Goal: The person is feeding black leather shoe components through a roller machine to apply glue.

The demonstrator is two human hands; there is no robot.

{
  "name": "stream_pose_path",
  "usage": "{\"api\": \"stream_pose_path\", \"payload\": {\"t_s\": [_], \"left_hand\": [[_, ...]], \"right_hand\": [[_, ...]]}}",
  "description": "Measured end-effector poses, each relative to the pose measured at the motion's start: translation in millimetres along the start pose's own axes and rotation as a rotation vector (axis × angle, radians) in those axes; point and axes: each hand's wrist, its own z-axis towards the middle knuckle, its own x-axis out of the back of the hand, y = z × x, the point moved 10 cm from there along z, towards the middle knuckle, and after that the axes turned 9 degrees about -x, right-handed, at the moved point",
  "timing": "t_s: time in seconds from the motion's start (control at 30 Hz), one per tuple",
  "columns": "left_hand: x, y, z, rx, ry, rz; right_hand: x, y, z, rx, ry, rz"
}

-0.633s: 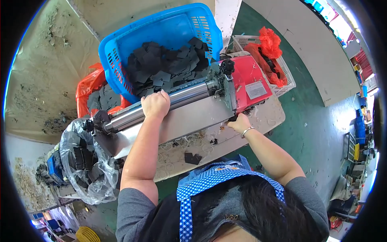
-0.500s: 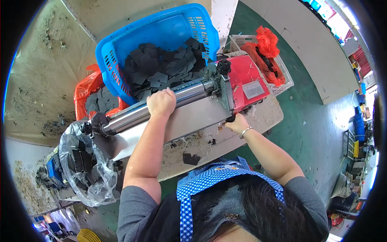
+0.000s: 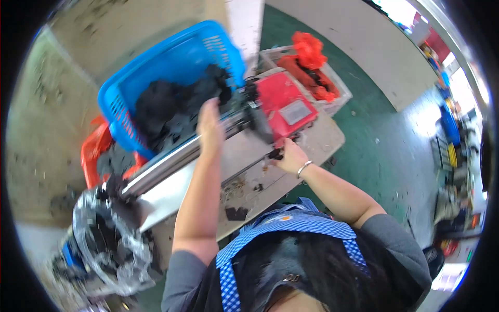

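A roller machine with a red housing and long metal rollers stands on the table, its flat metal plate on my side. Over the right part of the rollers, close to the blue basket, is my left hand. It is blurred, its fingers look stretched out, and I see nothing held. At the plate's right front corner, below the red housing, my right hand has its fingers closed by a small dark thing; its kind is unclear. Thin black pieces fill the blue basket behind the rollers.
An orange-red bag with dark pieces sits left of the basket. A clear plastic bag hangs at the table's left end. Black scraps lie on the table near me. A white crate with red bags stands to the right.
My left hand has lifted off the rollers and its fingers have straightened toward the basket. My right hand stays at the machine's corner. The whole view has shifted and blurred.
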Motion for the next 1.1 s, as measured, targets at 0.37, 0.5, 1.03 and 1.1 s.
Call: {"api": "stream_pose_path", "payload": {"t_s": [0.37,0.5,1.03,1.1], "left_hand": [[-201,58,-139,0.683,-0.304,-1.698],[-303,75,-149,0.900,-0.639,-1.415],[-470,-139,-170,1.046,-0.416,0.017],[-477,-142,-171,1.084,-0.357,-0.010]], "right_hand": [[118,-67,-89,1.058,0.296,0.043],[142,38,-23,0.945,0.403,-0.033],[53,436,497,-0.083,-0.245,-0.085],[49,356,450,0.289,-0.176,0.219]]}}
